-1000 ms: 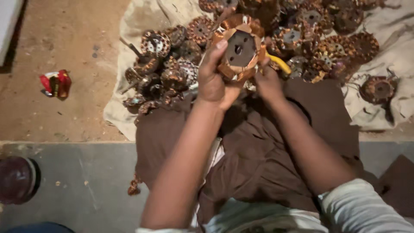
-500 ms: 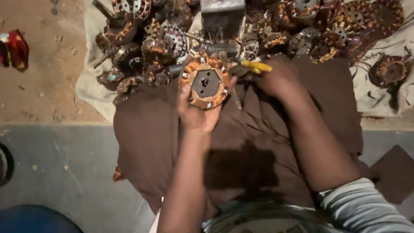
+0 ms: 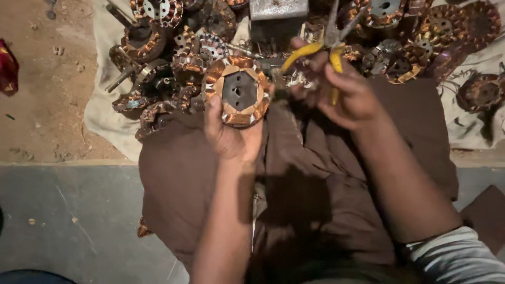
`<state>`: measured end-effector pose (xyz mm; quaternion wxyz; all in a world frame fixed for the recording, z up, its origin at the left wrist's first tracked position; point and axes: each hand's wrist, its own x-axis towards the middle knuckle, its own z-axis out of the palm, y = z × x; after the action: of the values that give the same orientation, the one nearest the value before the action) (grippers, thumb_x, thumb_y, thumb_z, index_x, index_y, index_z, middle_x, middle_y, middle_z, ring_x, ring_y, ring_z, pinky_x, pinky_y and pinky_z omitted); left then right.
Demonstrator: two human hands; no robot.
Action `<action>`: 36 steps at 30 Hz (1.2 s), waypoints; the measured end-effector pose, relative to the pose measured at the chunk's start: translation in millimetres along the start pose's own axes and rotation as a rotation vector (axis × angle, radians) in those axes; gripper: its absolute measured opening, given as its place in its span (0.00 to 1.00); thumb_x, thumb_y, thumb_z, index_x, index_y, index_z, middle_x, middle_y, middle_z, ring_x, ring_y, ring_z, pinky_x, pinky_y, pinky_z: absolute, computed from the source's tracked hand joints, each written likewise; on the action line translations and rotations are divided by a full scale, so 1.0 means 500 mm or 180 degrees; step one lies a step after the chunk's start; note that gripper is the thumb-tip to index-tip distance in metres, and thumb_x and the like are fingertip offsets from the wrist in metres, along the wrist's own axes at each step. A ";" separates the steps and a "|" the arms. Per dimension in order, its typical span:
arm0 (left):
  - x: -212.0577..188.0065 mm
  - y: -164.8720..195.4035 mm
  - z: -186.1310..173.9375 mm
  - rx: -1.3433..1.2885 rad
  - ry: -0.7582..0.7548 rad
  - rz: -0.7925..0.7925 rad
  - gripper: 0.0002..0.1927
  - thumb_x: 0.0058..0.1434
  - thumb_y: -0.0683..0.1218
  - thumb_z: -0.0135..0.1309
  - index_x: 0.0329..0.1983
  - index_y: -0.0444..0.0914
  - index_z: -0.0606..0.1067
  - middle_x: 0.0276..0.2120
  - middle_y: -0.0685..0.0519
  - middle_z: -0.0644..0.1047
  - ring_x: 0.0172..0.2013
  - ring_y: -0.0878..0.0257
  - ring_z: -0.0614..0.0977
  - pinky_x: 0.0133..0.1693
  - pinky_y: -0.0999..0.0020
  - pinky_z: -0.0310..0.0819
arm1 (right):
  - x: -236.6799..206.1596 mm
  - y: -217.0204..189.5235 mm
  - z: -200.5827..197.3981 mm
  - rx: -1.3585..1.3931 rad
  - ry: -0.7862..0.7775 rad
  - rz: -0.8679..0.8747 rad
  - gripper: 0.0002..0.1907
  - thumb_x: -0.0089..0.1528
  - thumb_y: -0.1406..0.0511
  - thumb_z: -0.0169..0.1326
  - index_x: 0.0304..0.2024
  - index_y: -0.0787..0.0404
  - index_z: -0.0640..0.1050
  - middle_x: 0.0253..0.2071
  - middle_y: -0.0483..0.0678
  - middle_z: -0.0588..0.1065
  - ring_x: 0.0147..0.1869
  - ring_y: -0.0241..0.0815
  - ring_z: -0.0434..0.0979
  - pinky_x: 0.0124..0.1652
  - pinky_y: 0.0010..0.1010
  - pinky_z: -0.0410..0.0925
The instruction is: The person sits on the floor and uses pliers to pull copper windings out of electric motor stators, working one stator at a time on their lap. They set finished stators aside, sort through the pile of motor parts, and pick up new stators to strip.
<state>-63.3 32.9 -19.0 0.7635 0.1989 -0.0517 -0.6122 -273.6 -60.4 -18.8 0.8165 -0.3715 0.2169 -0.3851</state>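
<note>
Left hand (image 3: 229, 138): your fingers are clamped around the motor coil (image 3: 239, 92).
Right hand (image 3: 350, 97): closed on yellow-handled pliers (image 3: 329, 47).
Risk: the pliers could slip, nicking your left fingers.

From my seat, the tightest zone is the top: a dense pile of copper-wound stators (image 3: 173, 68) covers the pale cloth (image 3: 105, 115) from edge to edge, with a grey metal block (image 3: 279, 9) among them, so I see no gap to slip through there. My left hand (image 3: 231, 134) holds 1 stator (image 3: 239, 90) upright, just beside the right hand (image 3: 350, 97) with yellow-handled pliers (image 3: 323, 47); the channel between them is narrow. The brown cloth (image 3: 179, 184) over the lap lies open below both hands. The dirt floor (image 3: 47, 79) at left is mostly free, apart from a red object (image 3: 8, 68) at its edge.
</note>
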 end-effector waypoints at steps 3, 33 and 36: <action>0.009 0.006 -0.004 -0.0212 0.0082 -0.0135 0.32 0.63 0.54 0.56 0.70 0.40 0.68 0.62 0.47 0.74 0.62 0.50 0.75 0.66 0.35 0.65 | -0.003 -0.009 0.039 0.0226 -0.0166 0.0380 0.26 0.67 0.62 0.55 0.66 0.61 0.66 0.74 0.50 0.62 0.74 0.56 0.63 0.68 0.59 0.63; 0.009 0.006 0.031 0.0707 -0.0363 0.0801 0.36 0.67 0.39 0.55 0.77 0.36 0.58 0.65 0.44 0.69 0.63 0.53 0.73 0.69 0.56 0.67 | -0.019 0.019 0.064 -0.5394 0.0663 -0.1808 0.16 0.62 0.61 0.70 0.40 0.67 0.82 0.41 0.54 0.78 0.38 0.52 0.80 0.39 0.39 0.72; 0.002 0.005 0.038 0.0539 -0.0384 0.0723 0.38 0.65 0.39 0.52 0.79 0.39 0.56 0.65 0.45 0.70 0.63 0.52 0.73 0.68 0.55 0.67 | -0.018 0.056 0.059 -0.4599 0.0788 -0.1380 0.14 0.66 0.61 0.66 0.38 0.67 0.82 0.34 0.52 0.77 0.34 0.50 0.77 0.35 0.36 0.70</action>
<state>-66.8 27.8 -0.7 0.8039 0.2183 -0.1710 -0.5262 -247.0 -28.2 -21.4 0.2465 -0.8016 0.4270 -0.3380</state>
